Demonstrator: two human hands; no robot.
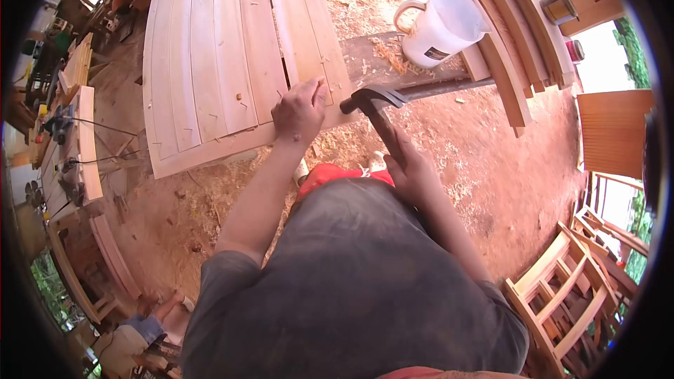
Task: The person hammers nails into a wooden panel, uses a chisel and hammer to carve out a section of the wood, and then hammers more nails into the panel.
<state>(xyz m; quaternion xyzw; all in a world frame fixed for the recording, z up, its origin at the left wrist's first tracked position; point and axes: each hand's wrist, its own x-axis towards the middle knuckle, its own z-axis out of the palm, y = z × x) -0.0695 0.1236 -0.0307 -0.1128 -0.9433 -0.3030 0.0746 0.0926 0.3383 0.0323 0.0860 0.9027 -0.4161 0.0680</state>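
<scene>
A claw hammer (382, 123) is gripped by its handle in my right hand (415, 174), its dark head raised beside the panel's near right corner. My left hand (300, 111) rests closed at the near edge of a pale slatted wood panel (203, 49). Its fingers are pressed together, and whatever they hold is too small or hidden to make out. Small nails (188, 129) stick up from the slats left of this hand. A narrow dark gap runs between two slats just beyond my fingers.
A white plastic jug (444, 27) stands on a shaving-strewn bench board right of the panel. Long timber pieces (484, 35) lie beyond it. Wooden frames (562, 295) are piled at lower right. Another person (133, 333) is at lower left. Shavings cover the earth floor (491, 182).
</scene>
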